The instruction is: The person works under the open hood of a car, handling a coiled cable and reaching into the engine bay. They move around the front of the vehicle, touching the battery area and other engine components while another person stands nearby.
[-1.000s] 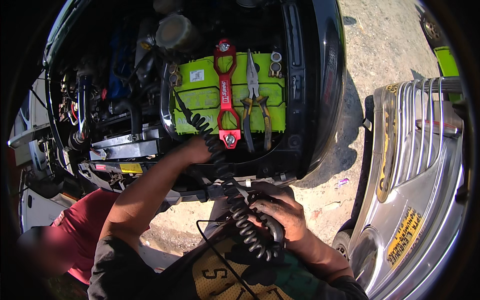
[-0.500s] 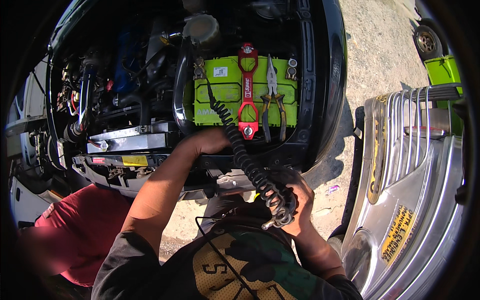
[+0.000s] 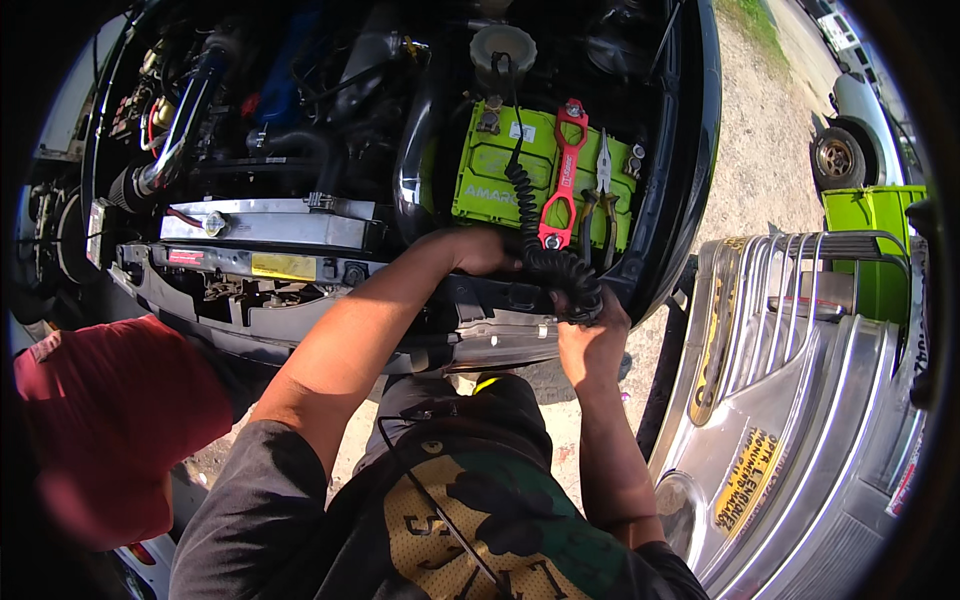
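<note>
My right hand (image 3: 595, 335) is closed around a bunched part of a black coiled cable (image 3: 528, 195), at the front edge of the engine bay. The cable runs up over a bright green car battery (image 3: 490, 170). My left hand (image 3: 480, 250) rests at the battery's near edge; its fingers are mostly out of sight. Across the battery lies a red hold-down bracket (image 3: 566, 175), bolted at both ends. Beside it, a pair of pliers (image 3: 603, 185) with dark and yellow handles lies on the battery, jaws pointing away from me.
Left of the battery are a dark curved pipe (image 3: 418, 150) and a silver radiator (image 3: 275, 223). A white-capped reservoir (image 3: 503, 48) stands behind the battery. A person in a red top (image 3: 120, 410) is close at my left. A chromed vehicle front (image 3: 790, 400) stands at right, near a green bin (image 3: 870, 215).
My right hand has moved forward with the cable, from near my body to the bay's front edge. The cable's metal tip is now hidden. The view has shifted, putting the battery farther right.
</note>
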`<state>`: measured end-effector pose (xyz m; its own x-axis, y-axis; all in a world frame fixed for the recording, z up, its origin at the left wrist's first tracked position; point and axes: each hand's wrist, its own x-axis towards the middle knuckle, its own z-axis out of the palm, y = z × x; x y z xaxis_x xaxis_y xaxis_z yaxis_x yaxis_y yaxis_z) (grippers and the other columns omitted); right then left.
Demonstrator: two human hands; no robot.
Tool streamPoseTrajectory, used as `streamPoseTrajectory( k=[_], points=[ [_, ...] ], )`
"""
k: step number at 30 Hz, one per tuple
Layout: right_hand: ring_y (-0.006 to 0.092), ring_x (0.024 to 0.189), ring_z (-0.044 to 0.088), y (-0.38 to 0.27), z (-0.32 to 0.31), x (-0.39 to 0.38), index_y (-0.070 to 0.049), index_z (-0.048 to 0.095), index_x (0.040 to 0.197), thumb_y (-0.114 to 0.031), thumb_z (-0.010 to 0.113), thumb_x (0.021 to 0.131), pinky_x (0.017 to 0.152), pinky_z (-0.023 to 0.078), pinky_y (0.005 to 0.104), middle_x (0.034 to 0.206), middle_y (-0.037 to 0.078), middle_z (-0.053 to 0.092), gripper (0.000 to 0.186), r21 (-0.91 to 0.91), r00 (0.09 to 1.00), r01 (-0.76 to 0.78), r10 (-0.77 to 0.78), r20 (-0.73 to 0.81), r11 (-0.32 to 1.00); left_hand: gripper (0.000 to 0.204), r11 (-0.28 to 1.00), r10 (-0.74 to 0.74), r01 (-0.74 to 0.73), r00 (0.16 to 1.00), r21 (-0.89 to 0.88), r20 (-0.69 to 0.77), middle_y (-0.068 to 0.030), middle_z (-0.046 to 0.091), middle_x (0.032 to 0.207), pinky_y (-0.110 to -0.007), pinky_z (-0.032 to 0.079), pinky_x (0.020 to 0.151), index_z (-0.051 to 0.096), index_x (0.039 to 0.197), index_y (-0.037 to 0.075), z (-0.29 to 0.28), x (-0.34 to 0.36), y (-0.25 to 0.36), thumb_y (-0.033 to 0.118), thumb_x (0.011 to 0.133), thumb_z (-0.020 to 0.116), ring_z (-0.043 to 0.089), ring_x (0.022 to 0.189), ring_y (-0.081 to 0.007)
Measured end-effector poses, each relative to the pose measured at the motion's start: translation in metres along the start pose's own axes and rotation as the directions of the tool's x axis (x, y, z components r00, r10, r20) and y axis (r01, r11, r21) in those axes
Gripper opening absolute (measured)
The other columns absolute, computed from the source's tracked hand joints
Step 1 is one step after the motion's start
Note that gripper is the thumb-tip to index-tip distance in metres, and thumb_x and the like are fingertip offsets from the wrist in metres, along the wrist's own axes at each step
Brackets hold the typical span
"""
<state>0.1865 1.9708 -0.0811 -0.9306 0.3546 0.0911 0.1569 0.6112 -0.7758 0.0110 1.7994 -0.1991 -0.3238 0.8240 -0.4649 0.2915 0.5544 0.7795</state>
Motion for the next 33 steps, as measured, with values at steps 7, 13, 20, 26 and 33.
streamPoseTrajectory(
  k=[7, 13, 20, 26, 33],
  points=[
    [0.0472, 0.091, 0.071, 0.008, 0.008, 0.000, 0.003, 0.071, 0.113, -0.011, 0.083, 0.086, 0.081, 0.056, 0.0501, 0.097, 0.023, 0.074, 0.032, -0.100, 0.978, 0.203, -0.206, -0.016, 0.974, 0.051, 0.999, -0.024, 0.025, 1.000, 0.034, -0.013, -0.0182, 0.065, 0.148, -0.048, 0.046, 0.114, 0.065, 0.148, 0.019, -0.003, 0.000, 0.007, 0.044, 0.104, 0.064, 0.061, 0.136, -0.0389],
    [0.0485, 0.094, 0.070, 0.000, 0.006, 0.002, 0.004, 0.070, 0.114, -0.010, 0.081, 0.087, 0.083, 0.055, 0.0518, 0.099, 0.025, 0.073, 0.032, -0.088, 0.986, 0.166, -0.163, 0.039, 0.982, 0.050, 0.998, -0.057, 0.058, 0.998, 0.027, -0.027, -0.0170, 0.066, 0.147, -0.048, 0.047, 0.113, 0.066, 0.148, 0.020, -0.005, -0.006, 0.013, 0.044, 0.103, 0.065, 0.062, 0.135, -0.0371],
    [0.0489, 0.096, 0.071, -0.008, 0.007, 0.006, 0.006, 0.070, 0.117, -0.011, 0.079, 0.088, 0.085, 0.057, 0.0511, 0.104, 0.027, 0.073, 0.034, -0.167, 0.989, 0.129, -0.114, 0.092, 0.977, 0.050, 0.999, -0.041, 0.042, 0.999, 0.031, -0.029, -0.0173, 0.069, 0.144, -0.047, 0.048, 0.112, 0.068, 0.145, 0.018, -0.009, -0.012, 0.020, 0.042, 0.101, 0.068, 0.064, 0.133, -0.0369],
    [0.0475, 0.094, 0.073, -0.008, 0.015, 0.010, 0.002, 0.073, 0.114, -0.014, 0.083, 0.086, 0.082, 0.057, 0.0497, 0.100, 0.025, 0.076, 0.033, -0.249, 0.987, 0.158, -0.148, 0.059, 0.956, 0.055, 0.989, -0.082, 0.086, 0.996, 0.119, -0.043, -0.0229, 0.071, 0.136, -0.047, 0.051, 0.107, 0.069, 0.140, 0.007, -0.013, -0.018, 0.028, 0.047, 0.102, 0.066, 0.068, 0.126, -0.0381],
    [0.0440, 0.096, 0.075, -0.008, 0.019, 0.010, 0.000, 0.072, 0.114, -0.013, 0.080, 0.094, 0.081, 0.057, 0.0459, 0.100, 0.022, 0.078, 0.025, -0.104, 0.999, 0.017, -0.014, 0.031, 0.994, 0.053, 0.992, 0.105, -0.100, 0.993, 0.081, -0.061, -0.0227, 0.069, 0.140, -0.046, 0.050, 0.108, 0.065, 0.144, 0.009, -0.003, 0.006, 0.001, 0.043, 0.103, 0.066, 0.067, 0.128, -0.0370]
  ],
)
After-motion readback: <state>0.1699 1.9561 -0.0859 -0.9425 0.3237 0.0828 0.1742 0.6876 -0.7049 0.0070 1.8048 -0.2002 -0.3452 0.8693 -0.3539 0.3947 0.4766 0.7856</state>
